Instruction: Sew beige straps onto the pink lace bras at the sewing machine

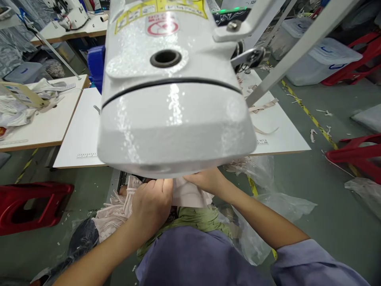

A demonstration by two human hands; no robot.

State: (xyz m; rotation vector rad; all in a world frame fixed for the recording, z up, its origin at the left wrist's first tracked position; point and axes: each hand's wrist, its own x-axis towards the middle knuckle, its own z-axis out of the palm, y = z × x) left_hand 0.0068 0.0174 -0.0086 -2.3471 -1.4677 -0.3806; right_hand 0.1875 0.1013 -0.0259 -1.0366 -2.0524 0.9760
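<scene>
The large white head of a sewing machine fills the upper middle and hides its needle area. Just below its front edge, my left hand is closed, its fingers curled on pale pink fabric. My right hand grips the same fabric from the right, thumb on top, and its fingertips are partly covered by the machine. Gathered lacy pink cloth with thin straps hangs to the left of my left hand. Green cloth lies across my lap beneath the fabric.
The white machine table extends to both sides, with fabric strips on its right. Red stools stand left and right. Clear plastic bags hang and lie at the right. Lidded plastic boxes sit at the back right.
</scene>
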